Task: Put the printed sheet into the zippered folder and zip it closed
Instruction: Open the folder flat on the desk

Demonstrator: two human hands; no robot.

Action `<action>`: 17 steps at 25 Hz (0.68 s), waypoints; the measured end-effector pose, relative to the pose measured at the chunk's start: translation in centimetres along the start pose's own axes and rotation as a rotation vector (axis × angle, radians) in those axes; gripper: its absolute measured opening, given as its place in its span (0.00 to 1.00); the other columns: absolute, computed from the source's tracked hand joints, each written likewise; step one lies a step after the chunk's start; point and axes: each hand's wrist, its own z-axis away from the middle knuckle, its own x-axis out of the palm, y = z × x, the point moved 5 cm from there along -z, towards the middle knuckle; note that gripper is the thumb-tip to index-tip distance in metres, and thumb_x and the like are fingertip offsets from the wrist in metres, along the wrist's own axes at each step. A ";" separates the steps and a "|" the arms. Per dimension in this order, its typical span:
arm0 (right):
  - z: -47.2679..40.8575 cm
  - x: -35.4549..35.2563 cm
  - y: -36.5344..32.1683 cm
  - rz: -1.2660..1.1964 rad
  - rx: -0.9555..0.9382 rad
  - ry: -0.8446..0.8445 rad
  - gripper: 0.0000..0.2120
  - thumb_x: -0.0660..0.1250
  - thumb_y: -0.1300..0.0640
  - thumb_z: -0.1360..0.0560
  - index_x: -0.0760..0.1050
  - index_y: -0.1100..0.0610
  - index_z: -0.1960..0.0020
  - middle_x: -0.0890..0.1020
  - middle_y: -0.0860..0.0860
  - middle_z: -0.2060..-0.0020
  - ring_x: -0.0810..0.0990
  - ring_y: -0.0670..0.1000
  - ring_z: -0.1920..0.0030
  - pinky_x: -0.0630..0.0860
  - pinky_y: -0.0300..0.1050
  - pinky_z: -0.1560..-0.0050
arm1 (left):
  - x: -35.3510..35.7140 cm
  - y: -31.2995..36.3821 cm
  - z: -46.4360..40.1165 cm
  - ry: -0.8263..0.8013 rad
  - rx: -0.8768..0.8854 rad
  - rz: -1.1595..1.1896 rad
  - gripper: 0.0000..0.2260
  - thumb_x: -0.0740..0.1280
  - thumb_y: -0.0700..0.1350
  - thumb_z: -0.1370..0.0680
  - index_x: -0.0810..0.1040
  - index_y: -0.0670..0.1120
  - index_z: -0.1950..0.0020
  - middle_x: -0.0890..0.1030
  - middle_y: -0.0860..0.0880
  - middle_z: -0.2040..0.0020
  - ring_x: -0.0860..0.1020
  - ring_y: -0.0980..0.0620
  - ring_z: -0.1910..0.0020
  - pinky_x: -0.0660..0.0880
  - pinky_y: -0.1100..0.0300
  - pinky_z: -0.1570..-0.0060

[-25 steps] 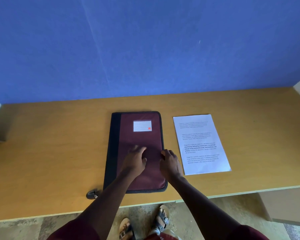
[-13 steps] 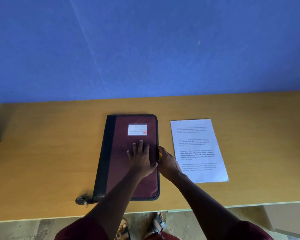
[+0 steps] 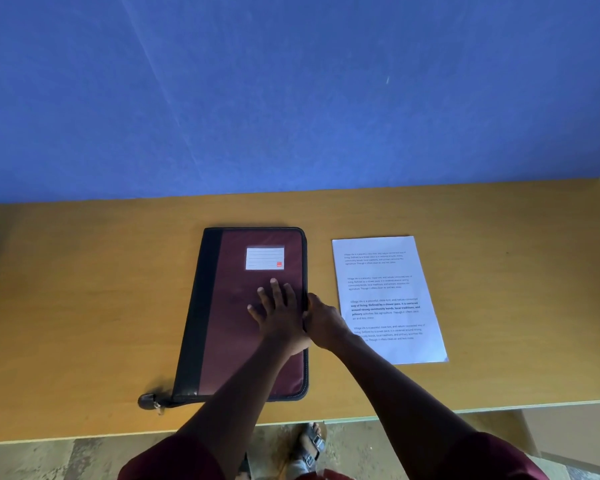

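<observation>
Resting flat and open on the folder (image 3: 243,317), the left hand (image 3: 280,315) grips nothing; the right hand (image 3: 323,323) curls at its right edge, grip unclear. The sheet (image 3: 388,296) lies beside it on the desk (image 3: 84,306); opening, inserting and zipping all remain.

Dim, soft, even light. The blue wall (image 3: 291,91) shows faint pale streaks. Faint shadows fall on the tabletop (image 3: 84,306) at its far left. Wide-angle bending curves the tabletop's edges. The printed sheet (image 3: 388,292) glares pale; small text blurs.
</observation>
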 end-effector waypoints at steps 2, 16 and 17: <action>-0.2 -0.3 0.0 -0.021 0.016 -0.022 0.16 0.57 0.54 0.18 0.66 0.56 0.31 0.81 0.62 0.45 0.81 0.63 0.48 0.81 0.59 0.50 | -0.2 0.1 0.1 -0.005 -0.004 0.011 0.50 0.67 0.63 0.28 0.37 0.45 0.20 0.34 0.39 0.21 0.36 0.32 0.23 0.45 0.28 0.28; -0.6 -0.7 -0.6 0.081 0.141 -0.014 0.17 0.62 0.57 0.21 0.70 0.59 0.33 0.80 0.59 0.43 0.80 0.59 0.48 0.77 0.45 0.56 | -8.0 0.9 4.3 0.008 0.185 0.063 0.46 0.69 0.51 0.26 0.39 0.57 0.21 0.41 0.43 0.19 0.48 0.28 0.23 0.68 0.36 0.34; -0.5 -0.4 -0.8 0.105 0.142 -0.009 0.17 0.64 0.56 0.22 0.70 0.58 0.35 0.81 0.58 0.45 0.79 0.57 0.53 0.74 0.43 0.65 | -9.1 0.9 4.7 0.028 0.191 0.048 0.45 0.68 0.50 0.26 0.40 0.57 0.20 0.42 0.43 0.19 0.51 0.28 0.24 0.70 0.38 0.35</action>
